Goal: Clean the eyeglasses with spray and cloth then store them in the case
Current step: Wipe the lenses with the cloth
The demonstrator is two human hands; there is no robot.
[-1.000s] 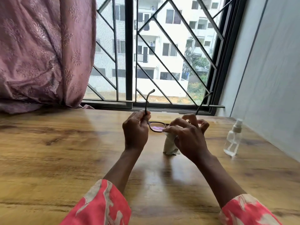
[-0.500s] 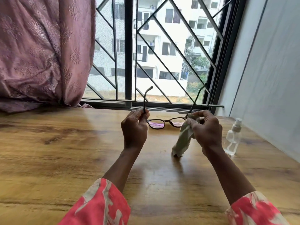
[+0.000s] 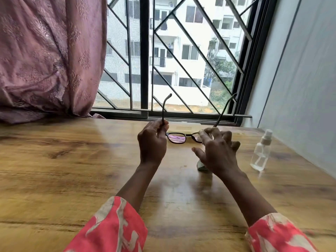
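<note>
Black-framed eyeglasses are held above the wooden table, temples pointing up toward the window. My left hand grips the left temple near its hinge. My right hand pinches a pale cloth against the right lens between thumb and forefinger, with the other fingers spread. Most of the cloth is hidden under my palm, and its tail hangs to the table. The right lens is covered. A clear spray bottle with a white nozzle stands upright to the right of my hand.
A pale flat case-like object lies on the table behind the glasses, by the window sill. A pink curtain hangs at the back left. A grey wall borders the table on the right.
My right hand moved with the cloth from the left lens to the right lens, uncovering the left lens, and its outer fingers have spread. The left hand keeps its hold on the temple.
</note>
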